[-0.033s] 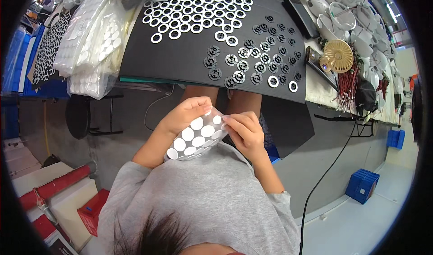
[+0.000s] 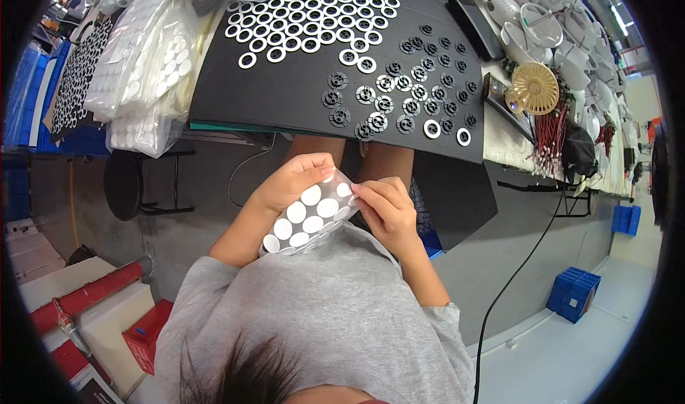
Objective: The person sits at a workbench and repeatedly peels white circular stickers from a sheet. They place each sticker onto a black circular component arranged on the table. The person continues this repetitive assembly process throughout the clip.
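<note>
In front of my chest I hold a bendy clear sheet of round white stickers (image 2: 312, 223) between both hands. My left hand (image 2: 294, 180) is closed on its upper left edge, thumb on top. With thumb and fingertips, my right hand (image 2: 391, 208) pinches the right edge beside one of the white circles; whether a circle is lifted off there I cannot tell. Beyond my hands, a black board (image 2: 264, 97) on the table bears many black slotted discs (image 2: 405, 124), and rows of discs with white rings (image 2: 310, 45) lie on its far part.
Clear bags of white round stickers (image 2: 146, 104) lie to the left. At the right are a small yellow fan (image 2: 535, 88), a dark oblong box (image 2: 476, 27), red wires (image 2: 548, 136) and grey-white plastic housings (image 2: 540, 26). A black cable (image 2: 524, 265) hangs to the floor near a blue crate (image 2: 573, 294).
</note>
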Action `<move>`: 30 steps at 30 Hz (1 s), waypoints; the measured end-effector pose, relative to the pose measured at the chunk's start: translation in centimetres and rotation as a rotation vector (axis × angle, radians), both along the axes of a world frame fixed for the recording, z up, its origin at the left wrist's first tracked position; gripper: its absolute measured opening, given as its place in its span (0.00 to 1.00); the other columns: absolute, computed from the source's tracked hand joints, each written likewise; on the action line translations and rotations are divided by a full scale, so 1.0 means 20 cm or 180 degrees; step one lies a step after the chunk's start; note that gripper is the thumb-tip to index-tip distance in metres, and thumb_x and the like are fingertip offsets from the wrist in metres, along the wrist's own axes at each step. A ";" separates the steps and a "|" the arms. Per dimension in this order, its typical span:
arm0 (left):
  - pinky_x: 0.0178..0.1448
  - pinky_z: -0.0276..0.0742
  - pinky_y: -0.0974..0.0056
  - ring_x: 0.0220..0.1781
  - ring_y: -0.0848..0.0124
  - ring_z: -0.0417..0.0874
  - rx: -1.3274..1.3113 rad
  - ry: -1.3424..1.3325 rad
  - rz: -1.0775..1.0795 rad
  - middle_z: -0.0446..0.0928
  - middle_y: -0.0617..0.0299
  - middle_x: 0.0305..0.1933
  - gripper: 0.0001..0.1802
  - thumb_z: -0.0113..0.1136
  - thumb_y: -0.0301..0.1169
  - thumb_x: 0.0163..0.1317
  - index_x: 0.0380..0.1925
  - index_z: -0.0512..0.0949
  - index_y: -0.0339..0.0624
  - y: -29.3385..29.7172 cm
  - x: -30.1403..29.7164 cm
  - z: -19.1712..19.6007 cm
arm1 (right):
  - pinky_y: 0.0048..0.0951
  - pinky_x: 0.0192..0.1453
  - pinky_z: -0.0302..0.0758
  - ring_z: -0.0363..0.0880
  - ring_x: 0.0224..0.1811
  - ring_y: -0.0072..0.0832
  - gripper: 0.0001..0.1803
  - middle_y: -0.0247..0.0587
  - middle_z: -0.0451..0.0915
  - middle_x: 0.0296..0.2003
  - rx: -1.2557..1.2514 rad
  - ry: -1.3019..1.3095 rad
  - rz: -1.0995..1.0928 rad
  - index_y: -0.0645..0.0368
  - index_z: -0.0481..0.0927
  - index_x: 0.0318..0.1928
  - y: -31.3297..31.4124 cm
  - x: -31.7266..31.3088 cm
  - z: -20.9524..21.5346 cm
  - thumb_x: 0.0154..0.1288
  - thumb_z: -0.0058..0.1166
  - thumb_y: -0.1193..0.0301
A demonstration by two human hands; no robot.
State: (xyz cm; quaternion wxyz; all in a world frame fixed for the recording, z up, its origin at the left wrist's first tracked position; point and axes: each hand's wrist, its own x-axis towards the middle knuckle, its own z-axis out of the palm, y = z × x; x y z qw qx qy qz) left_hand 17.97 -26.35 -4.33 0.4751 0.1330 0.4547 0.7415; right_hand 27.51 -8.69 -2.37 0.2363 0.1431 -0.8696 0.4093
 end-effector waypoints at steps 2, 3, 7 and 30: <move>0.30 0.66 0.77 0.27 0.84 0.69 0.0010 -0.0104 0.0022 0.72 0.68 0.26 0.11 0.47 0.34 0.64 0.23 0.66 0.43 0.00 0.00 0.01 | 0.28 0.34 0.72 0.72 0.32 0.33 0.13 0.38 0.76 0.33 -0.0016 0.0038 0.0023 0.63 0.78 0.34 -0.01 0.01 -0.02 0.42 0.59 0.82; 0.29 0.65 0.77 0.26 0.84 0.69 0.0012 -0.0148 0.0041 0.71 0.69 0.25 0.11 0.48 0.34 0.63 0.23 0.66 0.43 0.00 0.01 0.01 | 0.28 0.34 0.72 0.72 0.32 0.33 0.13 0.38 0.76 0.32 -0.0024 0.0057 0.0036 0.63 0.78 0.34 -0.01 0.01 -0.03 0.43 0.59 0.82; 0.27 0.64 0.78 0.24 0.86 0.67 -0.0024 -0.0282 0.0142 0.69 0.72 0.22 0.10 0.48 0.33 0.63 0.24 0.67 0.44 0.00 0.01 0.01 | 0.29 0.34 0.72 0.72 0.31 0.33 0.12 0.39 0.76 0.31 -0.0076 -0.0044 0.0022 0.62 0.76 0.33 -0.01 0.01 -0.02 0.44 0.59 0.82; 0.35 0.74 0.75 0.30 0.79 0.77 0.0166 -0.1160 0.0604 0.76 0.63 0.31 0.08 0.47 0.31 0.62 0.31 0.72 0.39 -0.02 -0.02 -0.02 | 0.33 0.35 0.67 0.69 0.33 0.38 0.09 0.40 0.70 0.31 -0.0151 -0.0637 -0.0009 0.60 0.73 0.29 0.13 0.00 0.13 0.45 0.59 0.78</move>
